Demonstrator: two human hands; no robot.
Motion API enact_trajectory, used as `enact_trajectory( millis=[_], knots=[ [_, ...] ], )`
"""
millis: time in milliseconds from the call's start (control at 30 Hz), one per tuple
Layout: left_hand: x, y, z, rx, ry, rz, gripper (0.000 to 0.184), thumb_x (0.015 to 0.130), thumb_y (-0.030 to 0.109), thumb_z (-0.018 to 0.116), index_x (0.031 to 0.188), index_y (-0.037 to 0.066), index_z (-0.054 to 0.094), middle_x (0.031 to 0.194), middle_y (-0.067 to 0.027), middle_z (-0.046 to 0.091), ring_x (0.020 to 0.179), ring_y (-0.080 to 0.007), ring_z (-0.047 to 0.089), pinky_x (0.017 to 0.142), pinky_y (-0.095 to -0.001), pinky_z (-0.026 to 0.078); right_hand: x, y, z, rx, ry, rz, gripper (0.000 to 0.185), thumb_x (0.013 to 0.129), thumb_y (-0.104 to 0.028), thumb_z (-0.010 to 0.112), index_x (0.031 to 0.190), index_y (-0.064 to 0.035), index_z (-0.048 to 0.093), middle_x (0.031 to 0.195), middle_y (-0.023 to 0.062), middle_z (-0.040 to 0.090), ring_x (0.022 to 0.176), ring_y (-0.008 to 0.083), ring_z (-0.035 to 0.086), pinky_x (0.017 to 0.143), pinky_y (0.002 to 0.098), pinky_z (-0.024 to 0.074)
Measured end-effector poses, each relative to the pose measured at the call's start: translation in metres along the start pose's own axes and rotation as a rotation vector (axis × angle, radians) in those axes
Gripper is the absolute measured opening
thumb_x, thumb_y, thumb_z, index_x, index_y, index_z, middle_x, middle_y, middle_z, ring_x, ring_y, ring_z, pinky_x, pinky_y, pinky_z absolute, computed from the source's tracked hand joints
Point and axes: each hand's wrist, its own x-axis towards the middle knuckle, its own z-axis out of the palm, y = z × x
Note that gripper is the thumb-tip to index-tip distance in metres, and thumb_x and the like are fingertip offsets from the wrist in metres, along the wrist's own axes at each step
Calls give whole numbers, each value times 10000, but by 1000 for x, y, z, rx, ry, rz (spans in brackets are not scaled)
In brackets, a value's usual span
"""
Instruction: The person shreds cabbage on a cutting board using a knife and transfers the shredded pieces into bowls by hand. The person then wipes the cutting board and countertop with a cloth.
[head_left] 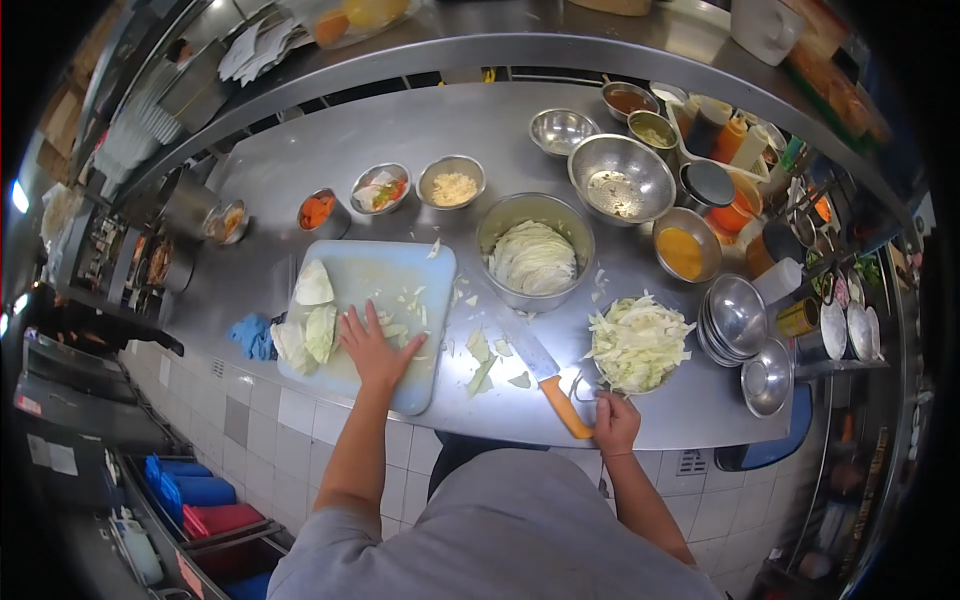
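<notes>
My left hand (372, 345) lies with fingers spread on the pale blue cutting board (395, 275), among small cabbage scraps. Just left of it are cut cabbage pieces (318, 330). Curled at the near rim of a bowl heaped with shredded cabbage (640, 345) is my right hand (616, 424); its fingertips are partly hidden. A knife (565, 405) with an orange handle rests on the steel table beside that hand, blade pointing away. Behind the knife stands a metal pot (487, 262) holding a large piece of cabbage (535, 258). Loose leaf bits (480, 360) lie between board and knife.
Small bowls of chopped food (452, 182) line the back of the steel table (300, 150). To the right are a colander (622, 178), a bowl of yellow liquid (680, 252) and stacked metal bowls (738, 315). A blue cloth (254, 337) sits left of the board. A shelf (480, 65) spans overhead.
</notes>
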Motion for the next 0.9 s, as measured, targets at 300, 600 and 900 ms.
enact_trajectory(
  millis=[300,600,900],
  knots=[
    [13,30,19,-136,-38,36,1273,735,773,843,1688,84,356,1651,-345,325,1547,-545,263,1250,-660,241,1,1,-2,-27,27,-4,192,993,-221,711,1012,-57,809,744,107,691,635,265,656,608,383,523],
    [90,52,68,-9,-21,252,802,948,620,720,1641,283,499,1803,-139,233,1633,-491,166,1202,-757,241,2,-7,-11,-36,69,73,168,943,-204,766,1001,-50,797,806,110,731,683,286,709,646,388,568],
    [76,68,60,128,-181,22,495,1091,494,521,1518,271,634,1626,-4,554,1487,-345,473,1143,-814,283,-7,-2,-26,29,-33,98,372,991,-452,725,1034,-84,769,912,80,744,791,286,741,723,418,589]
  ],
)
